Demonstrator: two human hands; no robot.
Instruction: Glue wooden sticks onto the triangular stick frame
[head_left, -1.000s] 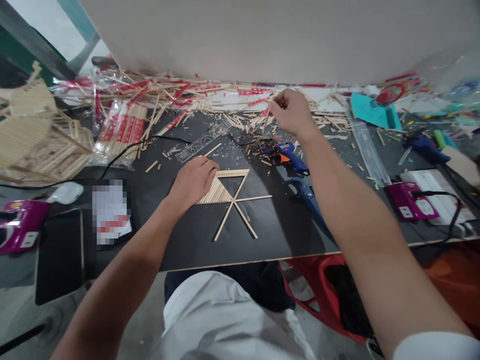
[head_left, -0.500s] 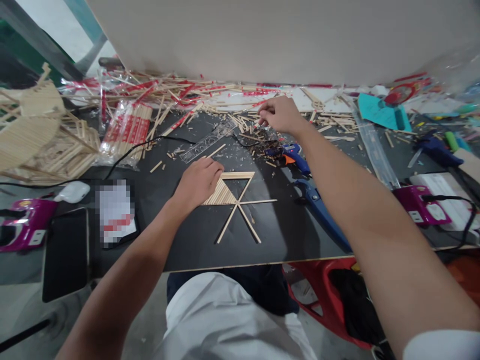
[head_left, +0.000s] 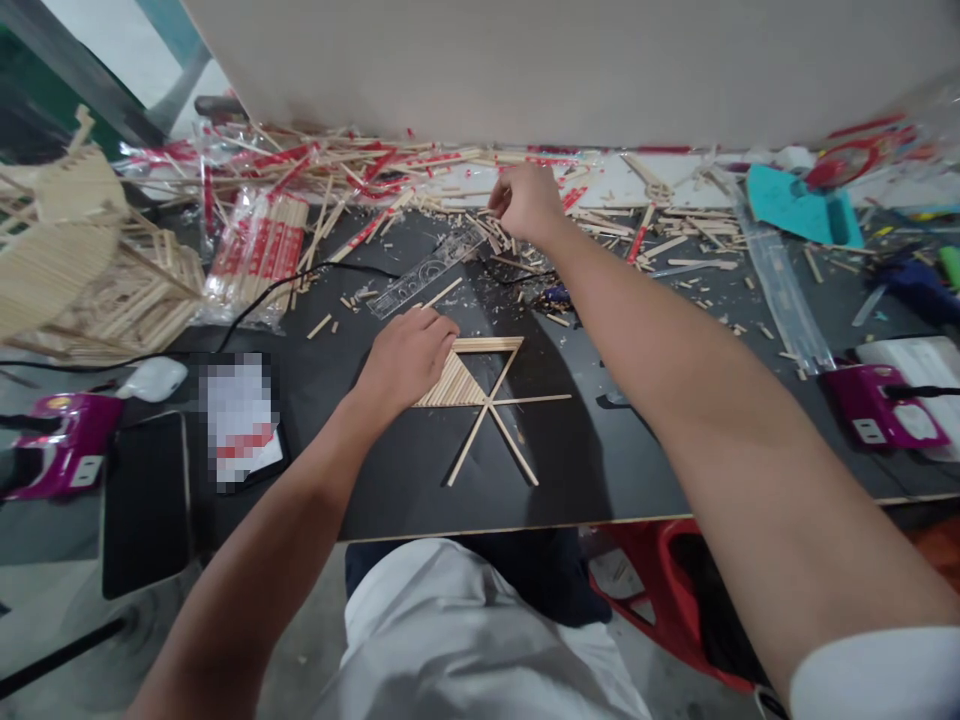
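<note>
Left hand (head_left: pixel 409 355) touches stick frame (head_left: pixel 457 384), right hand (head_left: pixel 531 205) curled, grips unclear, red wrappers (head_left: pixel 251 245) unreadable

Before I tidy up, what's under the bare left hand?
The left hand covers part of a flat, pale wooden-stick frame; anything else beneath the palm is hidden.

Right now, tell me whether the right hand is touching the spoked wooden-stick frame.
Apart. The head view shows the right hand farther back, with dark tabletop plainly visible between it and the spoked wooden-stick frame.
</note>
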